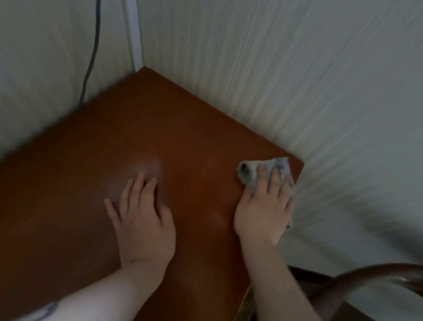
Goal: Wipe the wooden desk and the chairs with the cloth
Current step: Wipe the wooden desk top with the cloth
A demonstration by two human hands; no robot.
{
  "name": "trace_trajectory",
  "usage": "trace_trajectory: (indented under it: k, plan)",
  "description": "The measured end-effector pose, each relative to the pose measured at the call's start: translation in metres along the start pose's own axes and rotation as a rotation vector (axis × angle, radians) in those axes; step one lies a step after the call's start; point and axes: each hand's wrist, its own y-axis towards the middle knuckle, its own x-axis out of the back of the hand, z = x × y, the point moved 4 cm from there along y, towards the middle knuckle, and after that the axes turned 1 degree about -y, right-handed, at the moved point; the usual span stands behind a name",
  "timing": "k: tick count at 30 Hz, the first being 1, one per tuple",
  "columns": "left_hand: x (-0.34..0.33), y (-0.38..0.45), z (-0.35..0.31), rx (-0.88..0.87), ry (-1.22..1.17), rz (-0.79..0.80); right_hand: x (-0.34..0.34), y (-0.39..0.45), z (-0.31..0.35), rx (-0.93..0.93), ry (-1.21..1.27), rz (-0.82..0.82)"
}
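Observation:
The reddish-brown wooden desk (61,204) fills the lower left and runs into the wall corner. A crumpled grey cloth (252,171) lies at the desk's far right corner. My right hand (263,212) presses flat on the cloth, fingers spread over it, and covers most of it. My left hand (143,222) rests palm down on the bare desk top in the middle, fingers apart, holding nothing. A dark wooden chair (370,276) shows its curved back at the lower right, beside the desk's right edge.
White ribbed walls (306,64) close in behind and to the right of the desk. A dark cable (96,26) hangs down the left wall to the desk's back edge. A white corner trim (134,16) runs down to the desk corner.

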Motion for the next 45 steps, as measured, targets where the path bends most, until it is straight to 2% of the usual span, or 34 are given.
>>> trace_trajectory:
  k: [2, 4, 6, 7, 8, 10, 11, 12, 13, 14, 17, 18, 19, 20, 21, 23, 24, 25, 26, 29, 30, 32, 33, 34, 37, 38, 39, 41, 43, 45]
  plan:
    - [0.006, -0.003, 0.001, -0.020, -0.087, -0.035, -0.007, -0.060, 0.041, 0.335, 0.015, 0.048]
    - [0.016, -0.011, 0.006, -0.080, -0.132, -0.015, -0.013, -0.110, 0.071, 0.751, -0.036, 0.275]
    - [0.028, -0.027, 0.019, -0.138, -0.058, 0.027, -0.010, -0.109, 0.076, 0.942, -0.084, 0.373]
    - [0.037, -0.041, 0.028, -0.153, -0.005, 0.046, -0.008, -0.097, 0.070, 0.922, -0.110, 0.360]
    - [0.046, -0.056, 0.039, -0.151, 0.035, 0.065, -0.006, -0.083, 0.057, 0.817, -0.110, 0.318]
    - [0.062, -0.096, 0.069, -0.106, 0.096, 0.094, -0.003, -0.073, 0.022, 0.459, -0.043, 0.196]
    - [0.067, -0.118, 0.081, -0.087, 0.131, 0.124, -0.002, -0.086, 0.009, 0.320, -0.013, 0.142]
    - [0.074, -0.140, 0.094, -0.067, 0.173, 0.163, -0.002, -0.111, 0.006, 0.255, -0.014, 0.085]
    - [0.078, -0.160, 0.104, -0.053, 0.208, 0.198, -0.004, -0.143, 0.013, 0.279, -0.020, 0.038]
    - [0.083, -0.177, 0.113, -0.043, 0.231, 0.214, -0.007, -0.178, 0.026, 0.377, -0.020, 0.036]
    - [0.089, -0.204, 0.127, -0.050, 0.250, 0.194, -0.020, -0.256, 0.074, 0.908, -0.016, 0.213]
    - [0.090, -0.205, 0.128, -0.051, 0.262, 0.175, -0.021, -0.257, 0.084, 1.044, -0.007, 0.277]
    - [0.090, -0.204, 0.129, -0.042, 0.272, 0.172, -0.019, -0.245, 0.087, 1.095, -0.002, 0.295]
    - [0.089, -0.203, 0.130, -0.033, 0.286, 0.172, -0.019, -0.228, 0.083, 1.072, -0.018, 0.260]
    - [0.088, -0.201, 0.129, -0.024, 0.299, 0.179, -0.017, -0.208, 0.073, 0.960, -0.042, 0.204]
    - [0.087, -0.203, 0.130, -0.023, 0.306, 0.179, -0.011, -0.185, 0.033, 0.564, -0.064, 0.140]
    - [0.088, -0.204, 0.130, -0.024, 0.299, 0.176, -0.007, -0.193, 0.017, 0.424, -0.045, 0.122]
    - [0.088, -0.203, 0.129, -0.028, 0.295, 0.178, -0.005, -0.211, 0.012, 0.379, -0.039, 0.104]
    - [0.088, -0.204, 0.129, -0.034, 0.292, 0.175, -0.003, -0.239, 0.016, 0.426, -0.044, 0.118]
    - [0.091, -0.204, 0.130, -0.043, 0.233, 0.124, -0.010, -0.308, 0.047, 0.812, -0.053, 0.316]
    - [0.093, -0.204, 0.131, -0.017, 0.199, 0.093, -0.009, -0.313, 0.057, 0.919, -0.048, 0.411]
    - [0.098, -0.205, 0.133, 0.029, 0.147, 0.039, -0.007, -0.294, 0.066, 1.052, -0.109, 0.478]
    - [0.099, -0.204, 0.131, 0.024, 0.130, 0.026, -0.007, -0.278, 0.064, 1.046, -0.135, 0.465]
    - [0.100, -0.206, 0.131, 0.023, 0.109, 0.004, -0.006, -0.262, 0.057, 0.953, -0.138, 0.437]
    - [0.111, -0.216, 0.138, 0.097, 0.011, -0.094, 0.000, -0.252, 0.018, 0.543, -0.102, 0.259]
    - [0.114, -0.223, 0.143, 0.124, 0.008, -0.108, 0.001, -0.265, 0.011, 0.487, -0.095, 0.221]
    - [0.117, -0.234, 0.150, 0.158, 0.031, -0.117, 0.001, -0.284, 0.012, 0.517, -0.100, 0.209]
    - [0.124, -0.266, 0.169, 0.234, 0.112, -0.127, -0.002, -0.331, 0.029, 0.787, -0.090, 0.295]
    - [0.132, -0.300, 0.185, 0.311, 0.180, -0.127, -0.007, -0.370, 0.051, 1.234, -0.087, 0.451]
    - [0.141, -0.329, 0.199, 0.405, 0.252, -0.127, -0.012, -0.372, 0.070, 1.567, -0.073, 0.569]
